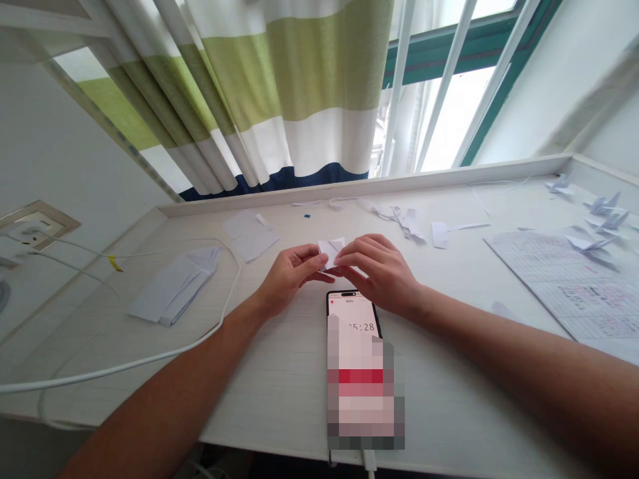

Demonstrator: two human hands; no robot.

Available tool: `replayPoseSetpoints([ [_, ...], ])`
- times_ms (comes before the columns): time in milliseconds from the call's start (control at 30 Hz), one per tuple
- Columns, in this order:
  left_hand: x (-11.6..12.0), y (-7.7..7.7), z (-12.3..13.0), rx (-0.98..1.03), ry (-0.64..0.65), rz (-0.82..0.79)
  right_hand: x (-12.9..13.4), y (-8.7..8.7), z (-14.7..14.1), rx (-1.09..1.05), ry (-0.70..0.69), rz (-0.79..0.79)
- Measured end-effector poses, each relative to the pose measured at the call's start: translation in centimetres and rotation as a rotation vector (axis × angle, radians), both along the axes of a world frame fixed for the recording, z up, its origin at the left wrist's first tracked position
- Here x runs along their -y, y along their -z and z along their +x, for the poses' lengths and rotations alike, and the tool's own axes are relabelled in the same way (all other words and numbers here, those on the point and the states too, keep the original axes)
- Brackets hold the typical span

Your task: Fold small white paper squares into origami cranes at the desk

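A small folded piece of white paper (pixel 330 247) is held up between my two hands, above the desk. My left hand (pixel 298 266) pinches its left side, thumb in front and fingers behind. At its right side, the fingertips of my right hand (pixel 379 266) close on the paper, with the hand's back turned up. Just below the hands a phone (pixel 352 313) lies on the desk, showing a timer, its lower part blurred out by pixels. Fingers partly cover the paper, so its exact fold is hard to make out.
Folded sheets (pixel 174 286) and a white cable (pixel 234 293) lie at left. Paper squares (pixel 254 236) and scraps (pixel 409 223) sit toward the back. Several folded paper cranes (pixel 606 213) stand at right, near a written sheet (pixel 559 286). A raised rim (pixel 349 188) edges the desk.
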State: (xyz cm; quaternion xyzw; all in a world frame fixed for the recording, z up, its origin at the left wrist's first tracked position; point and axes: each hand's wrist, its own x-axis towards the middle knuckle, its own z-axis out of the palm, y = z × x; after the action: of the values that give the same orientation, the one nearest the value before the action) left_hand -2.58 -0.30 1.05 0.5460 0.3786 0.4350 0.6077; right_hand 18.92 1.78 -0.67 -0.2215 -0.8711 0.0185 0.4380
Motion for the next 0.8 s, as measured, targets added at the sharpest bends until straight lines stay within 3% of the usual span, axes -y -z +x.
replayPoseSetpoints([
  [200,-0.06,0.10,-0.24,-0.002,0.006,0.050,0.47,-0.55,-0.32,-0.281,-0.062,-0.312],
  [333,-0.06,0.12,-0.28,0.016,0.025,0.053,0.61,-0.69,-0.41,-0.385,-0.114,-0.439],
  [533,-0.14,0.33,-0.07,0.015,-0.043,0.000,0.51,-0.42,-0.63,-0.336,-0.121,-0.465],
  [800,-0.55,0.94,-0.35,0.037,0.007,0.039,0.77,-0.91,-0.58,-0.421,-0.125,-0.558],
])
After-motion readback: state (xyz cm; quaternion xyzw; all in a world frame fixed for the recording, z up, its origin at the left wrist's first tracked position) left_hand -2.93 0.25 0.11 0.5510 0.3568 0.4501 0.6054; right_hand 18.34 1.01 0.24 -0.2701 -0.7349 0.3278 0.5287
